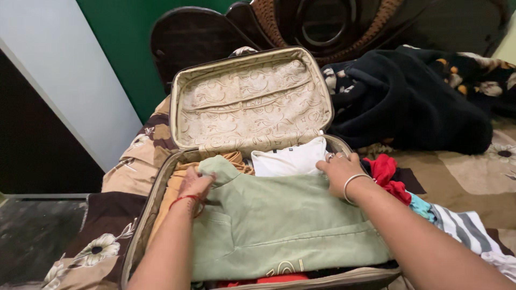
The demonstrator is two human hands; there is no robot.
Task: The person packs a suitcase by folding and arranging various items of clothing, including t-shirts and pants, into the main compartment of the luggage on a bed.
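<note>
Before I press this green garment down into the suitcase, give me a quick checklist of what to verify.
1. Left hand gripping the pale green garment at its far left corner: ok.
2. Right hand flat on the garment's far right edge: ok.
3. Garment inside the suitcase walls: cannot tell; the right side is hidden by the arm.
4. Lid propped open, out of the way: ok.
5. White folded item behind stays uncovered: ok.
6. Red cloth lies outside the case on the bed: not ok if it should go in.

suitcase [161,185] near rim: cut by bottom edge
green garment [279,225]: covers clothes beneath
left fingers [203,180]: tips tucked under fabric
</note>
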